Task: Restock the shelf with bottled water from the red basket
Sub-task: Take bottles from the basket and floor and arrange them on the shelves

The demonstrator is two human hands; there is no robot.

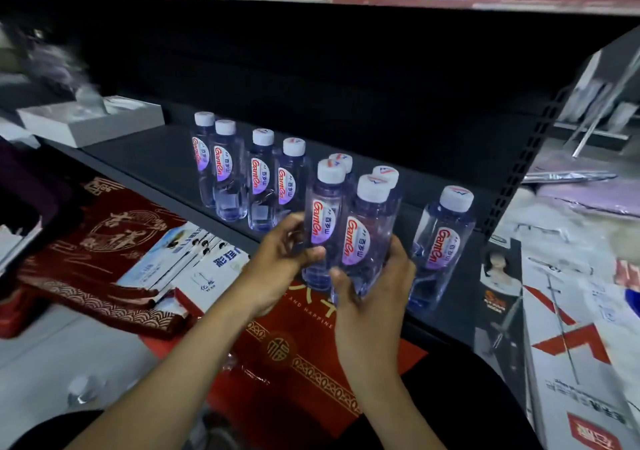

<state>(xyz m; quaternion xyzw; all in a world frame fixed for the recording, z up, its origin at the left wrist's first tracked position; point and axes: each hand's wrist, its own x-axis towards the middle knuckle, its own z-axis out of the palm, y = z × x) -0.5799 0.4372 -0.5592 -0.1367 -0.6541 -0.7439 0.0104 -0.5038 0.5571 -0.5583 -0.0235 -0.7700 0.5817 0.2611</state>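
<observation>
Several clear water bottles with white caps and purple-red labels stand on the dark shelf (145, 158). A row of them (256, 175) runs along the shelf's left part, and a single bottle (441, 241) stands at the right. My left hand (277, 262) grips one bottle (325, 221) near the shelf's front edge. My right hand (367, 297) grips a second bottle (365, 238) right beside it. Two more caps (384, 174) show just behind these two. The red basket is not in view.
A white flat box (90, 123) lies at the shelf's far left. Below the shelf sit red gift boxes (287, 345), a red patterned pack (104, 252) and white cartons (187, 259). A perforated upright (526, 158) bounds the shelf on the right, with white boxes (581, 345) beyond.
</observation>
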